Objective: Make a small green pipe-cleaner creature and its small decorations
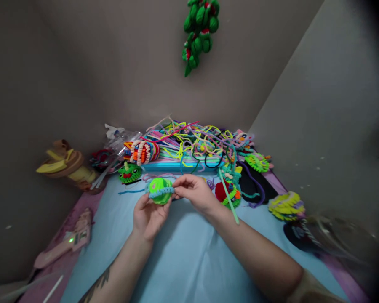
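Observation:
My left hand (149, 214) cups a bright green fuzzy ball (159, 189) from below. A light blue pipe cleaner (162, 192) runs round the ball's middle. My right hand (194, 191) pinches the right end of that blue pipe cleaner beside the ball. Both hands hover over a light blue mat (183, 252). A loose blue strand (131, 192) lies on the mat just left of the ball.
A big heap of coloured pipe cleaners (192, 145) lies at the back. Small fuzzy figures sit around: a green one (130, 172), a red and green one (228, 192), a yellow-purple one (286, 206). A pink glue gun (72, 240) lies left. A green decoration (199, 31) hangs on the wall.

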Available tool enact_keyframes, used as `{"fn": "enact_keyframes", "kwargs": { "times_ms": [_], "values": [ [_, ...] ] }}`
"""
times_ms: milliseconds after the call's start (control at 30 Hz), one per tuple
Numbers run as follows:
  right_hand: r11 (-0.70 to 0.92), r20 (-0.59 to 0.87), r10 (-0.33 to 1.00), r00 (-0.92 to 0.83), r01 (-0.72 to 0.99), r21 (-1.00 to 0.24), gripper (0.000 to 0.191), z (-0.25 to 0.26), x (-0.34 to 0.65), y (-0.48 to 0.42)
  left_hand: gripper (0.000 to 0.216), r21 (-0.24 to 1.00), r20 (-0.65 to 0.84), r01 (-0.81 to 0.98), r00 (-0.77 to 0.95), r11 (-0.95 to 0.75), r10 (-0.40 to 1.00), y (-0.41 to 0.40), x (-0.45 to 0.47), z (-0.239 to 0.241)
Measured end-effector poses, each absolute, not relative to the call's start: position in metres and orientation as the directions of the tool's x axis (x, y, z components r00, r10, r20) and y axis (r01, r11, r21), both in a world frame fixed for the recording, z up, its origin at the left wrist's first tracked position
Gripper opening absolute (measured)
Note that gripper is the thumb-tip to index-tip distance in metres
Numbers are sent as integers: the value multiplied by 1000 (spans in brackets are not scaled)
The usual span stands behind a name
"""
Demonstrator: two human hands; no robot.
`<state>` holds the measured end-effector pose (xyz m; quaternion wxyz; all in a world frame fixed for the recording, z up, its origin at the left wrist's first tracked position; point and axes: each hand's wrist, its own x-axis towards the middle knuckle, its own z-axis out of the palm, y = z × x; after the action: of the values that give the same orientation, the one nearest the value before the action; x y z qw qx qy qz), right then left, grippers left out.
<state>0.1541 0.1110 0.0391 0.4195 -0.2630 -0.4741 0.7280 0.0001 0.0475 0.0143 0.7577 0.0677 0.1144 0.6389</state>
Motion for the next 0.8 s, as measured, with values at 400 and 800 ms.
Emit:
{"fn": "enact_keyframes", "kwargs": {
  "times_ms": [400,800],
  "values": [
    [48,202,804,-559,-278,-959,17,59,159,98,25,266,-3,-956,127,123,992,44,4,21],
    [686,561,657,-504,89,-722,19,78,176,93,31,303,-156,-951,14,61,988,49,3,19]
  ]
}}
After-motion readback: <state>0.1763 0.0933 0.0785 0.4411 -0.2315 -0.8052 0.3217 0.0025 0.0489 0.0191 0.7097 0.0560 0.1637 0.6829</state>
